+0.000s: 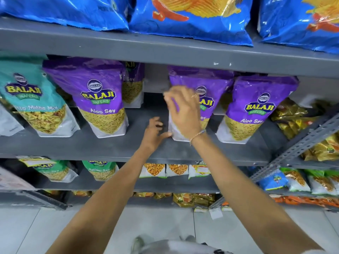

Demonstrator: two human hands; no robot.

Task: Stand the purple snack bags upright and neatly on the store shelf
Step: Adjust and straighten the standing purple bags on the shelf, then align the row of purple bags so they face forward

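Right hand (183, 114) spread loosely over the middle purple bag (207, 83), left hand (153, 132) thumb touching its lower corner, fingers curled, shelf (110, 147).

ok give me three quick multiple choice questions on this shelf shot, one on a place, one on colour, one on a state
1. Where is the left hand?
A. on the floor
B. at the bottom corner of the middle purple bag
C. on the top shelf

2. What colour are the chip bags on the shelf above?
A. blue
B. red
C. black

3. How does the right purple bag stand?
A. flat on its face
B. upside down
C. upright

Answers: B, its thumb meets that bag's white base; A, blue with yellow chips printed; C, its label reads right way up.
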